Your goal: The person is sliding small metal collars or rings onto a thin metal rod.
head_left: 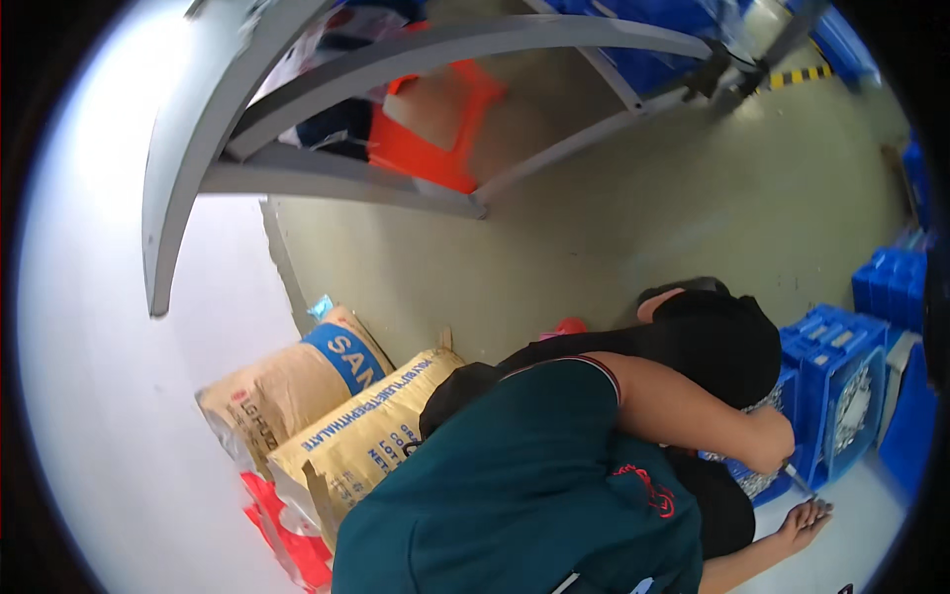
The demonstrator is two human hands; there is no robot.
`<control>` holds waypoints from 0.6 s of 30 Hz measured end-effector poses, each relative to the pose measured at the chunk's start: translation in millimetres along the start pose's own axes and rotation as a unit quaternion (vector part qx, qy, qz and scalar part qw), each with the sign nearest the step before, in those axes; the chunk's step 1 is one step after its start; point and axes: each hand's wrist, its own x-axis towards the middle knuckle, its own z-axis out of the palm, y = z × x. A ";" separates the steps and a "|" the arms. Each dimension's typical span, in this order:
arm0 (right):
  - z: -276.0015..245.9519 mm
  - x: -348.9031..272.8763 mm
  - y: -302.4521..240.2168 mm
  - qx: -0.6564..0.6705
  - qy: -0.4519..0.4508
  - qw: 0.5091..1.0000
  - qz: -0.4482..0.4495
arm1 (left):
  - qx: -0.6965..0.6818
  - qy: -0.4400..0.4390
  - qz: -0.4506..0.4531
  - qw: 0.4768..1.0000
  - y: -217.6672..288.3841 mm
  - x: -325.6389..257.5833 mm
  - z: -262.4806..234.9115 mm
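My left hand (pixel 770 442), at the end of the upper bare arm, is closed around one end of a slim grey tool (pixel 800 481) whose exact kind I cannot make out. The tool slants down toward my right hand (pixel 807 523). Curled fingers of that hand meet near the tool's far tip; whatever they pinch is too small to name. Beside my left hand is a blue crate (pixel 788 388) holding many small whitish-grey parts (pixel 754 483), partly hidden by my arm and knee. Another blue crate (pixel 813 362) with similar parts (pixel 851 414) stands just right of it.
Full sacks, one brown (pixel 272 391) and one yellow (pixel 346 436), lie by the white wall behind my body. A grey metal frame (pixel 366 178) spans the upper left above an orange stool (pixel 435 148). More blue crates (pixel 891 282) line the right edge of the greenish floor (pixel 594 238).
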 end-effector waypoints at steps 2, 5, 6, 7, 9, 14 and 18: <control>6.5 3.6 6.6 -0.026 0.027 0.999 -0.010 | 0.017 0.018 0.006 1.000 -5.0 -0.2 3.0; 14.7 8.2 13.7 -0.003 -0.059 0.998 0.038 | 0.051 0.030 -0.004 0.998 -4.5 -10.3 -10.1; 19.2 10.4 17.1 -0.013 -0.070 0.996 0.051 | 0.047 0.033 -0.014 0.998 -5.9 -12.8 -11.8; 23.6 11.3 20.7 -0.022 -0.081 0.995 0.060 | 0.045 0.035 -0.021 0.998 -7.7 -15.1 -13.7; 28.4 16.2 23.6 -0.028 -0.076 0.994 0.070 | 0.044 0.053 -0.020 0.997 -8.9 -22.3 -17.8; 34.5 15.7 25.0 -0.045 -0.074 0.994 0.073 | 0.050 0.050 -0.007 0.998 -9.7 -28.5 -23.1; 31.4 6.7 28.9 -0.045 -0.056 0.996 0.044 | 0.084 0.027 0.013 0.996 -10.9 -27.9 -20.5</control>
